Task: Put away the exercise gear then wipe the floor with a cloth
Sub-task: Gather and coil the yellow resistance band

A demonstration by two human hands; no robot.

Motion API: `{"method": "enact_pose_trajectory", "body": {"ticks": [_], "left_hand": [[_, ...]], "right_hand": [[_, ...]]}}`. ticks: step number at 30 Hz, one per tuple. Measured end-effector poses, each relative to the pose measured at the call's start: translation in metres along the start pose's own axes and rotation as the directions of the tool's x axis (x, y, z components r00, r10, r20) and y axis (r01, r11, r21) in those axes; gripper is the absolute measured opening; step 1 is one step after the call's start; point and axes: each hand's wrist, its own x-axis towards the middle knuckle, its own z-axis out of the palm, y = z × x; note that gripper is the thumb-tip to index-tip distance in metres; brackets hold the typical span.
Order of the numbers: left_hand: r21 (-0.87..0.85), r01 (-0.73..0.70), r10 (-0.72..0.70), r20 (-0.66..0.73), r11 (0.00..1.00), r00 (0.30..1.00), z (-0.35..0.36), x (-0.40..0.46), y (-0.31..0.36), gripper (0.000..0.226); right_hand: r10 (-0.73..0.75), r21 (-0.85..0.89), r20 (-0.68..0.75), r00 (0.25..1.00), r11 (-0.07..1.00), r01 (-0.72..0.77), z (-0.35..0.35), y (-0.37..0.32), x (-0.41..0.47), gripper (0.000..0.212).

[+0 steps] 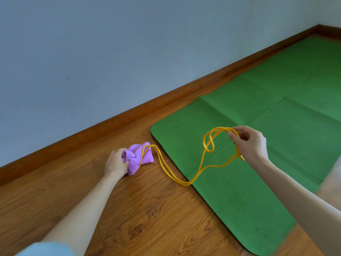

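A yellow rope (pixel 170 171) runs in loops from the purple cloth across the wood floor onto the green mat. My right hand (pixel 249 143) holds several gathered loops of it in the air above the mat. A crumpled purple cloth (pixel 137 157) lies on the floor left of the mat, with one rope loop draped over it. My left hand (pixel 115 162) grips the cloth's left side. The green exercise mat (pixel 267 117) lies unrolled and flat along the wall, with fold creases across it.
The wood floor (pixel 147 218) fills the near left. A brown skirting board (pixel 129 117) and a pale blue wall (pixel 110 52) run diagonally behind the mat and the cloth. The room's corner (pixel 319 28) sits at the far right.
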Motion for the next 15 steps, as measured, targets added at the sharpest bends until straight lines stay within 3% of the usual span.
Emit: {"method": "enact_pose_trajectory", "body": {"ticks": [2, 5, 12, 15], "left_hand": [[-0.035, 0.014, -0.012, 0.070, 0.999, 0.997, 0.001, -0.001, 0.004, 0.060], [-0.078, -0.106, 0.114, 0.110, 0.991, 0.987, -0.003, -0.004, 0.023, 0.073], [-0.229, -0.344, 0.356, 0.015, 0.911, 0.934, -0.024, -0.020, 0.103, 0.065], [-0.299, -0.432, 0.474, 0.083, 0.851, 0.877, -0.036, -0.032, 0.141, 0.077]], "right_hand": [[0.004, 0.002, 0.007, 1.000, 1.000, -0.004, 0.000, -0.001, 0.000, 0.014], [-0.017, 0.015, -0.003, 1.000, 1.000, 0.017, -0.002, -0.006, 0.000, 0.012], [-0.148, 0.160, -0.033, 0.988, 0.975, 0.152, -0.011, -0.050, 0.004, 0.009], [-0.219, 0.219, -0.020, 0.976, 0.951, 0.218, -0.018, -0.079, 0.003, 0.013]]}}
